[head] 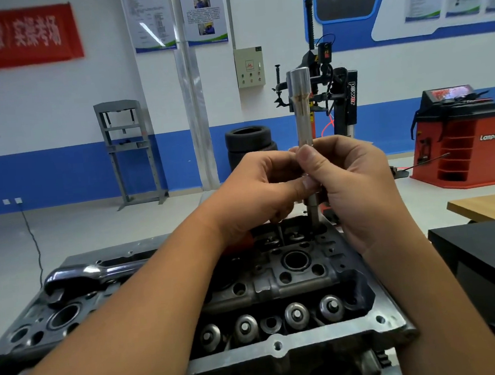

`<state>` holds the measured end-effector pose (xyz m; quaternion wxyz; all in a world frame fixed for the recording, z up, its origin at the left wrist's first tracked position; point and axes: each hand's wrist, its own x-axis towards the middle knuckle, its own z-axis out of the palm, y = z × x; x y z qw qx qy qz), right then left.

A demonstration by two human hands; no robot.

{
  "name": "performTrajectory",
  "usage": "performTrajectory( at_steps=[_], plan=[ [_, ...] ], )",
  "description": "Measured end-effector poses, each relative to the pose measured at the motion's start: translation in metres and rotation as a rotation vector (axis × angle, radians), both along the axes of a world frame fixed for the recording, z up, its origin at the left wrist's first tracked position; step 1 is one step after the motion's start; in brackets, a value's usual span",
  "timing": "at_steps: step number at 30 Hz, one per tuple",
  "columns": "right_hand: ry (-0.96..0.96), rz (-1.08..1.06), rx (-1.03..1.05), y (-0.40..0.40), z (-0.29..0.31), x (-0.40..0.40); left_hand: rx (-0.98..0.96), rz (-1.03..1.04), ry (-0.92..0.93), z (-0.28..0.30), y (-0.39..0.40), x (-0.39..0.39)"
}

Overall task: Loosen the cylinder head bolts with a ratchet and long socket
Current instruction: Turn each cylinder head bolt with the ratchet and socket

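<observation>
A long chrome socket stands upright over the far end of the grey cylinder head. Its lower tip reaches down into a hole of the head. My right hand grips the socket's shaft from the right, thumb on the front. My left hand pinches the same shaft from the left, lower down. A chrome ratchet lies flat on the head's left part, its handle running under my left forearm. Valve springs line the near side of the head.
A black box and a wooden tabletop stand to the right of the head. Farther off on the floor are a red wheel balancer, a tyre changer, stacked tyres and a grey press frame.
</observation>
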<state>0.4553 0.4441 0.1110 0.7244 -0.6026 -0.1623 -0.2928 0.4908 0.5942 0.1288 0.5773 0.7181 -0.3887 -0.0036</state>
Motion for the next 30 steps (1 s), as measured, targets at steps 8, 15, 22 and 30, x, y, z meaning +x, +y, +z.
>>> performTrajectory(
  at_steps=[8, 15, 22, 30],
  plan=[
    [-0.024, 0.069, 0.028, 0.002, 0.0011, -0.0019, 0.028, 0.088, -0.132, 0.0009, -0.0006, -0.0037],
    [-0.009, 0.058, 0.009, 0.0011, 0.0007, 0.0016, 0.013, -0.023, 0.006, 0.0004, -0.0025, -0.0044],
    [-0.063, 0.016, 0.009, 0.0019, 0.0009, -0.001, 0.042, 0.086, -0.158, 0.0009, 0.0008, -0.0045],
    [-0.048, -0.021, -0.074, -0.0008, -0.0016, 0.0048, 0.027, -0.028, -0.036, 0.0008, -0.0007, -0.0066]
  ],
)
